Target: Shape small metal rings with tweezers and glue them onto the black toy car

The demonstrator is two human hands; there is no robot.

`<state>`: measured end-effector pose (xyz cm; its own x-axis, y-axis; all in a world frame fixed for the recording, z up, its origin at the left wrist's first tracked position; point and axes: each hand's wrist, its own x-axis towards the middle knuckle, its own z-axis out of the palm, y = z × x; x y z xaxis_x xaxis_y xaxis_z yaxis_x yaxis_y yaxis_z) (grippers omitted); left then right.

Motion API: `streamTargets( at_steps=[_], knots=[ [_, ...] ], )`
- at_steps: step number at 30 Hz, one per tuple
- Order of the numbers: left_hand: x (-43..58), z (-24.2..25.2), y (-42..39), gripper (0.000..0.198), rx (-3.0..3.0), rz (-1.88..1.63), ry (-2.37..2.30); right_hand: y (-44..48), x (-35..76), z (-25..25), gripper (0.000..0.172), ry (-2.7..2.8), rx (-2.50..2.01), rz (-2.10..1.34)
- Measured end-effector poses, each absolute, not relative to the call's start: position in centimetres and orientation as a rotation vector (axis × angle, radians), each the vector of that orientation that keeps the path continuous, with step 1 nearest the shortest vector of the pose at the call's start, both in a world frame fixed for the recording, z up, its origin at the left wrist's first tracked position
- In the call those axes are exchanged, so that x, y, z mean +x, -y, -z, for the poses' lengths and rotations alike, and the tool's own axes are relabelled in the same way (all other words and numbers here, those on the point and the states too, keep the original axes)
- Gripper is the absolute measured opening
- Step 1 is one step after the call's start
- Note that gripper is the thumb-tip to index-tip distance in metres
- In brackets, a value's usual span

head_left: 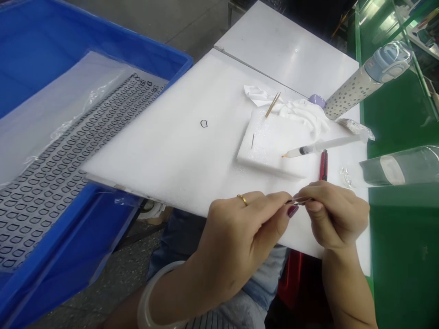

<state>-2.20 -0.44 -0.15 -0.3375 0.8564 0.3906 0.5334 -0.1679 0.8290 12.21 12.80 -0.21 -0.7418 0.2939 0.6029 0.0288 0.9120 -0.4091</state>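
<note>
Near the front edge of the white board [178,137], my left hand [243,228] and my right hand [338,212] meet fingertip to fingertip. Both pinch one small, thin, dark-edged ring [297,200], partly hidden by the fingers. A similar small ring [204,123] lies alone on the board. Beyond my hands is a white foam block [264,148], with wooden sticks [272,105] and the orange tip of a syringe [318,146] on it. A red and black tool [323,165] lies just beyond my right hand.
At left, a blue tray [113,25] holds a sheet with rows of small dark rings [68,160]. Crumpled white tissue [298,112], a purple object [317,100], a dotted bottle [353,93] and a clear container [408,168] stand or lie toward the right.
</note>
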Motion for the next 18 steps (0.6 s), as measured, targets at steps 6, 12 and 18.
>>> streamTargets(
  at_steps=[6, 12, 18],
  knots=[
    [-2.28, 0.17, 0.38, 0.022, 1.587, -1.505, -1.781, -12.82, 12.33, 0.19, 0.019, 2.377, -0.228, -0.49],
    [-2.26, -0.02, 0.25, 0.022, 1.573, -1.487, -1.768, -12.84, 12.26, 0.22, 0.016, 2.362, -0.234, -0.428],
    [-2.16, 0.22, 0.22, 0.023, 1.539, -1.485, -1.772, -12.49, 12.09, 0.22, 0.013, 2.321, -0.269, -0.398]
  ],
)
